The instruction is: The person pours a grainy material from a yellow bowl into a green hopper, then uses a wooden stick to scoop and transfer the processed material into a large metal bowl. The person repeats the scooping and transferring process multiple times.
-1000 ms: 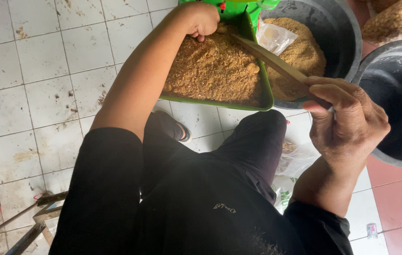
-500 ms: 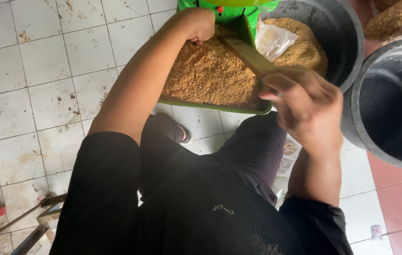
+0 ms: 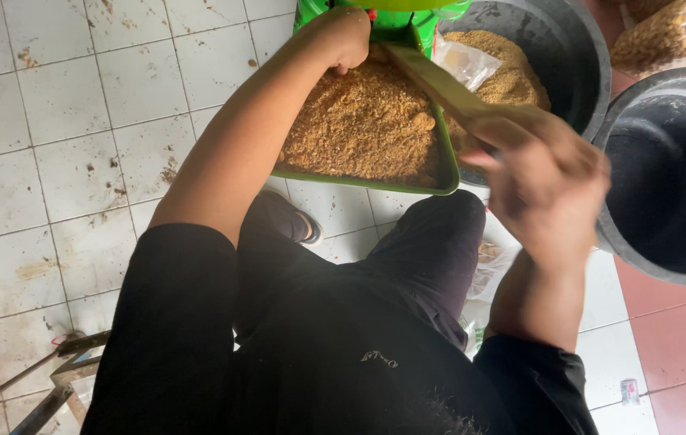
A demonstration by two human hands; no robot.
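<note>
2 hands were seen over a green tray [image 3: 448,173] of brown crumbs [image 3: 367,121] at upper centre. A flat wooden stick [image 3: 431,76] was gripped by the right hand [image 3: 544,181]; the left hand [image 3: 347,36] was clenched at the tray's top edge, beside 2 dark buckets [image 3: 576,48].

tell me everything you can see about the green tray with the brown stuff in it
The shallow green plastic-looking tray has a raised rim and is nearly filled with coarse golden-brown crumbly material. It sits above the white tiled floor, below a green machine part. The left hand rests at its far edge; a flat wooden stick, held by the right hand, crosses its right side.
</note>
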